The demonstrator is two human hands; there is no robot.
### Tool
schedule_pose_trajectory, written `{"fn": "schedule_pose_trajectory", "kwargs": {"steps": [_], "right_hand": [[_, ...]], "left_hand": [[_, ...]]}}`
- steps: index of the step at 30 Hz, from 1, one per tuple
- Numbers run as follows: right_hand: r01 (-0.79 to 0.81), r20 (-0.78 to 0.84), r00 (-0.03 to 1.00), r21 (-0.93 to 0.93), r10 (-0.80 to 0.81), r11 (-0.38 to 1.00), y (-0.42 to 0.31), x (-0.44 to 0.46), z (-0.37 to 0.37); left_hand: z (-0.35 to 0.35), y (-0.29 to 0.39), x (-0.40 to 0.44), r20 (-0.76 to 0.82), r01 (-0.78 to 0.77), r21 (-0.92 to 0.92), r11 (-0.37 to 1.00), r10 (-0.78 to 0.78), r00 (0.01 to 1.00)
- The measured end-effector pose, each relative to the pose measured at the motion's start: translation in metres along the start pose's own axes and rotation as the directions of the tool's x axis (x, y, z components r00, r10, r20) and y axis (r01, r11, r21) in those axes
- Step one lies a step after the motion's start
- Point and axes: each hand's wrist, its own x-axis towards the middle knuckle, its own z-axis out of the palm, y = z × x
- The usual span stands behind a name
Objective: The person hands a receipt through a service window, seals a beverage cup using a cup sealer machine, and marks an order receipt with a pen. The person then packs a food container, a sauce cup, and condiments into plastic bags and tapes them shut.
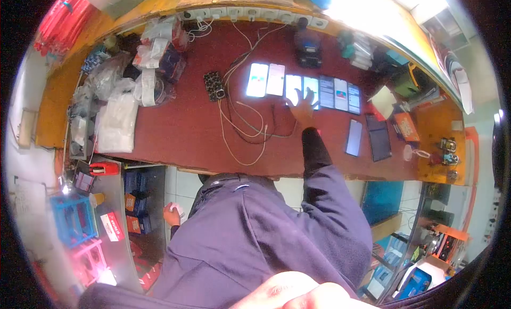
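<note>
As the head view looks down on a red-brown worktop (197, 141), its contents read from left to right as follows. At the left lies a plastic-wrapped white package (117, 122). Below the table edge, beside the torso, the left hand (172, 215) is partly curled around a small pale object (179, 208), too small to identify. A leopard-print phone case (214, 86) and a pale charging cable (242, 132) precede a row of seven smartphones, beginning with a bright-screened one (257, 80). Over the near ends of the third smartphone (293, 85) and fourth smartphone (311, 85), the right hand (302, 107) is spread and grasps nothing visible; fingertip contact cannot be determined. Both phones extend away from this hand, long axes pointing toward the far edge; the left hand is well apart. Farther right lies a separate smartphone (353, 138), slightly tilted.
</note>
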Motion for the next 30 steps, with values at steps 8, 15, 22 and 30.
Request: {"fn": "schedule_pose_trajectory", "kwargs": {"steps": [8, 15, 22, 30], "right_hand": [[-0.303, -0.252, 0.938, -0.270, 0.237, 0.914, 0.069, -0.032, -0.031], [-0.766, -0.116, 0.621, -0.296, 0.775, 0.570, 0.169, -0.107, -0.094], [-0.669, -0.226, 0.740, -0.142, 0.634, 0.730, 0.215, -0.150, -0.072], [-0.625, -0.183, 0.780, -0.182, 0.598, 0.760, 0.158, -0.158, -0.067]], "left_hand": [[-0.001, 0.012, 0.016, 0.064, -0.053, -0.036, 0.998, 0.055, 0.996], [-0.003, -0.013, 0.012, 0.166, -0.075, 0.047, 0.996, 0.067, 0.984], [-0.005, 0.006, 0.026, 0.217, -0.115, 0.088, 0.989, 0.094, 0.972], [0.001, 0.030, 0.047, 0.160, -0.139, -0.015, 0.990, 0.139, 0.977]]}}
